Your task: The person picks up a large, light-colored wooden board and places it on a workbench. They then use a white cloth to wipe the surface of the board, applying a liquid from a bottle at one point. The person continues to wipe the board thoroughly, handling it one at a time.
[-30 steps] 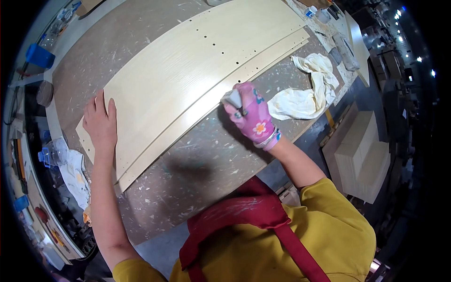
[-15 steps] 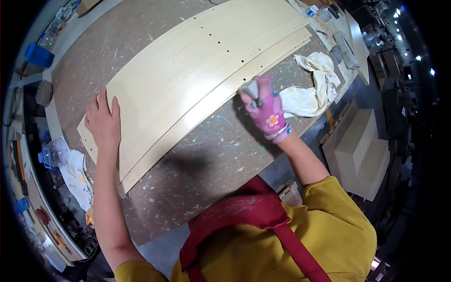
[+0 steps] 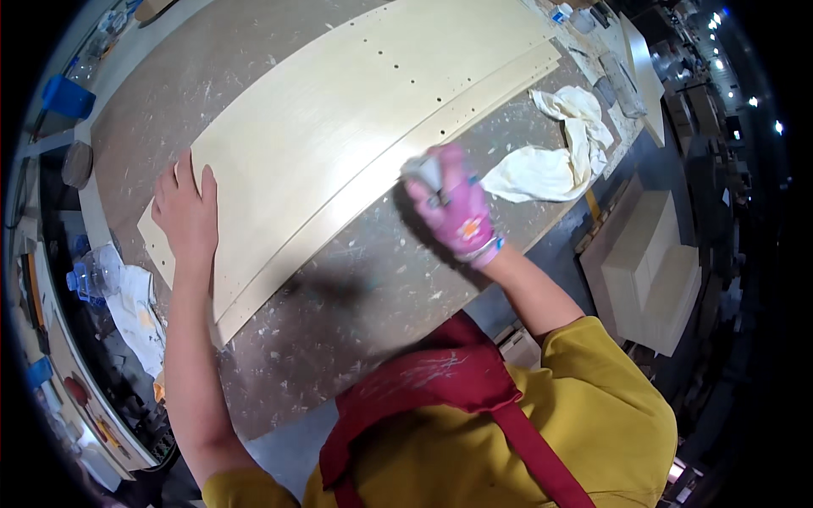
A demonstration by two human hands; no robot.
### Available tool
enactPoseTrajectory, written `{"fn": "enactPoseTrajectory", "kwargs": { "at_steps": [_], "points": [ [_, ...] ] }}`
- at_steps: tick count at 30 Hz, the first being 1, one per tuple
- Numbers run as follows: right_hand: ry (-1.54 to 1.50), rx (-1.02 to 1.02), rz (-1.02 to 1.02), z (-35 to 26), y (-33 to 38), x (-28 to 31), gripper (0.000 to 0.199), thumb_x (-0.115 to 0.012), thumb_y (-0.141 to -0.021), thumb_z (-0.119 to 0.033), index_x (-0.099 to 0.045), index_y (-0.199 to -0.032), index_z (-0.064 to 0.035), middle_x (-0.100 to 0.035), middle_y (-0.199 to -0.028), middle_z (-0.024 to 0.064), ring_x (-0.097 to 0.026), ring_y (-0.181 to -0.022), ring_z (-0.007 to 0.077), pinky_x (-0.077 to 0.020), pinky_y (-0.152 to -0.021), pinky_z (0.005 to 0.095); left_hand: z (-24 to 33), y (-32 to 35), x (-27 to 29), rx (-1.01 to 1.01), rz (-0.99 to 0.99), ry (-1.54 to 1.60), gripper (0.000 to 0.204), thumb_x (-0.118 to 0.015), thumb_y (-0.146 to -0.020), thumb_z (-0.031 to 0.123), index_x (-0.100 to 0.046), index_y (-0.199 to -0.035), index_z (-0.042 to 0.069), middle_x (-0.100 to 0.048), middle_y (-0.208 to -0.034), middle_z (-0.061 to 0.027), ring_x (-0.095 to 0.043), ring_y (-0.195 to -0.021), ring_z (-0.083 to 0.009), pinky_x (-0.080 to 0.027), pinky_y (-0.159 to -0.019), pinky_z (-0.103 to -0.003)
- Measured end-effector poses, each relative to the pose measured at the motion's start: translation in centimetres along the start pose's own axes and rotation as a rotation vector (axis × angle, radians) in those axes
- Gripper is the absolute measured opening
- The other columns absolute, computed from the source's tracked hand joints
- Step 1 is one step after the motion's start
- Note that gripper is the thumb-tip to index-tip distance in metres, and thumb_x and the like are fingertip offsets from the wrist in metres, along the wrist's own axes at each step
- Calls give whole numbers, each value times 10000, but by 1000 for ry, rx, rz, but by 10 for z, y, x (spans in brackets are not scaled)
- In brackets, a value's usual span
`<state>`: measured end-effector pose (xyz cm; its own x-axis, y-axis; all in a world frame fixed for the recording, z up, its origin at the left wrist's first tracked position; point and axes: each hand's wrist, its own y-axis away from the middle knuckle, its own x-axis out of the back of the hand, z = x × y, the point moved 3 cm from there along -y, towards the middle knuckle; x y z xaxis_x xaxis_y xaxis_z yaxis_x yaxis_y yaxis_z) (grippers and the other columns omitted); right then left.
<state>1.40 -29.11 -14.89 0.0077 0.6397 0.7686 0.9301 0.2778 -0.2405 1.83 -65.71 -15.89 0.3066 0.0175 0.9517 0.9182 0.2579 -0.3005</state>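
A long pale wooden panel with dark drilled holes and a stepped edge on the near side lies across the table. My bare left hand rests flat on its left end, fingers spread. A pink flowered glove covers my right hand, which is closed around a small pale grey block, blurred, like a sanding pad. That block is at the panel's near edge, right of the middle; whether it touches the wood is hard to tell.
A crumpled white cloth lies right of my gloved hand on the scuffed brown table. Bottles and tools crowd the far right corner. Left of the table are a clear bottle and a white rag. Pale boxy wooden pieces stand at the right.
My right hand has moved left and slightly toward me along the panel's near edge, with the pale grey block in it. The left hand keeps its place.
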Motion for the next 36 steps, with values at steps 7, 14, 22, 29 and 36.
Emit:
{"fn": "enactPoseTrajectory", "kwargs": {
  "at_steps": [7,14,22,29,36],
  "points": [
    [-76,-30,197,2,6,5,402,-651,-827,-146,-449,-1158,-41,-578,-911,203,-627,-722,367,-500,-587,427,0,1,0,11,3,5,500,-497,-947,404,-483,-1382,157,-490,-1344,-159,-430,-1286,-300,-293,-1062,-510],
    [121,-75,208,-2,-4,12,439,-662,-780,-120,-460,-1153,-4,-543,-1030,221,-594,-808,422,-496,-674,466,-2,0,-1,12,-1,12,502,-498,-944,409,-488,-1379,159,-485,-1348,-161,-427,-1289,-300,-282,-1070,-511],
    [84,-36,181,0,-1,7,407,-658,-832,-157,-477,-1162,-1,-563,-1028,231,-610,-775,415,-502,-660,462,0,0,0,15,5,-3,497,-503,-940,405,-496,-1370,156,-492,-1336,-161,-429,-1284,-300,-290,-1065,-511],
    [-53,94,30,-42,18,-18,413,-656,-876,-302,-476,-1139,-39,-584,-1037,187,-632,-867,375,-510,-731,427,1,0,-2,16,1,17,508,-509,-935,417,-498,-1366,150,-493,-1327,-164,-436,-1270,-301,-289,-1065,-507],
    [-134,-26,128,-60,15,-19,395,-679,-843,-182,-472,-1120,9,-585,-879,184,-631,-772,351,-510,-644,437,-22,1,15,-115,-153,72,537,-488,-941,469,-459,-1409,209,-471,-1377,-146,-422,-1295,-302,-270,-1071,-536]
  ]
}}
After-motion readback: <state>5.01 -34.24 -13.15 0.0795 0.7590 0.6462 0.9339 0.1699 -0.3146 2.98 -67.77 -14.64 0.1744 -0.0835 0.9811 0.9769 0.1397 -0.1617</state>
